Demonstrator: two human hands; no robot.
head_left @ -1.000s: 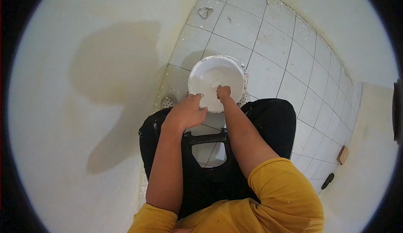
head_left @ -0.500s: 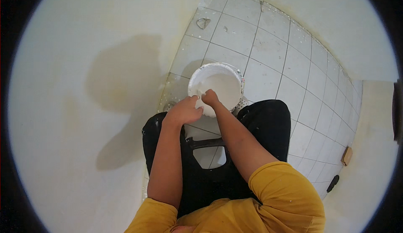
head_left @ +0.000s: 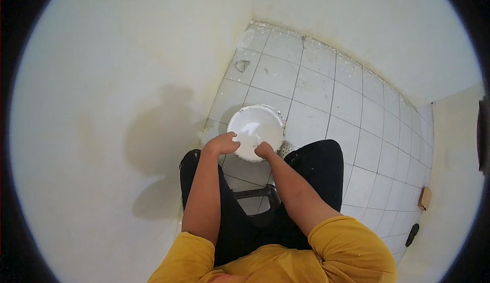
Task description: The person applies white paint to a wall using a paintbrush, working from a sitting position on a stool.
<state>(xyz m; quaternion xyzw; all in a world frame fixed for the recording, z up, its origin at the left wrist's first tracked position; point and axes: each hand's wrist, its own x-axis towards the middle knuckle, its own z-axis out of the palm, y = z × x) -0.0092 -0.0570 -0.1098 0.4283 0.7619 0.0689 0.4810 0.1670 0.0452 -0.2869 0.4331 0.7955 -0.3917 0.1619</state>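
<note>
A white bucket [head_left: 233, 121] of thick white paint [head_left: 253, 130] stands on the tiled floor between my knees, its rim caked with paint. My left hand [head_left: 223, 144] grips the bucket's left rim, fingers bent over the edge. My right hand [head_left: 264, 151] is closed in a fist over the near right part of the bucket, just above the paint. A whitish bit [head_left: 256, 139] shows beside this fist; what it holds is mostly hidden. The paint surface looks wet and shiny.
A pale wall [head_left: 102, 130] rises close on my left, with my shadow on it. Black plastic with a handle slot [head_left: 250, 193] lies between my thighs. A dotted shoe [head_left: 286, 149] touches the bucket's right side. Far right are a brown block [head_left: 424, 198] and a black object [head_left: 412, 235].
My right fist has moved from the bucket's left side to its near right part. The left hand stays by the left rim. The view has tilted, so the bucket sits lower.
</note>
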